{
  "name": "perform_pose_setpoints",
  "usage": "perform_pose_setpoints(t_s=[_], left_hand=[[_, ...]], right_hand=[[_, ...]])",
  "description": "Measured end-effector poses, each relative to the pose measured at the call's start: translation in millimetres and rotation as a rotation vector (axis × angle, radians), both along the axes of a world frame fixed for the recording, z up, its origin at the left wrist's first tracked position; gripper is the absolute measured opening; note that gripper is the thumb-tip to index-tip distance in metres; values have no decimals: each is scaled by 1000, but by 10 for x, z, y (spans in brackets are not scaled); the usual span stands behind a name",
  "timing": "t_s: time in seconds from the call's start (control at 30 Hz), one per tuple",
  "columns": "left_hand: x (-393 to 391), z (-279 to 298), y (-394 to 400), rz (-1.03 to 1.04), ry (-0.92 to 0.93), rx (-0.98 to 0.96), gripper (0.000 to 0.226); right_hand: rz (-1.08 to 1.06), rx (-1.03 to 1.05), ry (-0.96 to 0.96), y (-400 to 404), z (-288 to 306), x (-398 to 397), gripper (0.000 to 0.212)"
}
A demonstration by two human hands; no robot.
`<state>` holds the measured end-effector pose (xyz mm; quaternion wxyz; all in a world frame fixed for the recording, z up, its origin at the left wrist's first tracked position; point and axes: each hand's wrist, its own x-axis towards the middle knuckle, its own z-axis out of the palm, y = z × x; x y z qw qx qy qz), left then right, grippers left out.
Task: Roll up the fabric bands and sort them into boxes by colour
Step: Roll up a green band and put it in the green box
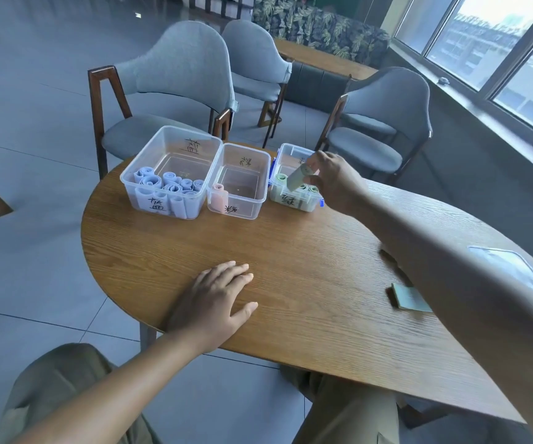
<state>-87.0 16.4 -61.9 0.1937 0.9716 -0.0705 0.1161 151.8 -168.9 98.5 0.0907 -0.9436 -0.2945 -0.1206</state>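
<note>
Three clear plastic boxes stand in a row at the far side of the wooden table (290,251). The left box (137,173) holds several blue rolled bands (165,182). In the middle box (260,200) stands one pink roll (218,195). The right box (305,203) holds several green rolls (279,179). My right hand (332,181) reaches over that right box and pinches a rolled green band (297,179) tilted above it. My left hand (217,302) rests flat on the table near the front edge, fingers straight. A folded green band (409,298) lies on the table at the right, partly behind my right forearm.
Grey upholstered chairs with wooden frames (175,91) stand beyond the table, one at the right (383,123). A window (499,43) runs along the right wall. A flat clear sheet (508,267) lies at the table's right, partly hidden by my arm. My knees are below the front edge.
</note>
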Motion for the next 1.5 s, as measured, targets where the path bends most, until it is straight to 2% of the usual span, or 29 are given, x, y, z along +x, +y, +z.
perform_pose_setpoints(t_s=[0.37,0.57,0.77,1.1,1.23,1.5], left_hand=[[-3,17,-17,0,-2,-4,54],[-12,40,-21,7,6,5,53],[-19,60,-22,13,24,6,53],[-21,82,-25,18,35,-8,52],[-19,81,-28,17,39,-22,52],[-16,85,-30,20,41,-30,51]], right_hand=[[-101,-35,-13,268,97,521,27],[-139,-113,-30,325,15,755,25],[-146,-171,-5,366,-157,923,32],[-162,-255,139,406,-316,1073,32],[-143,-321,238,448,-307,1059,38],[-167,-318,337,527,-253,1058,35]])
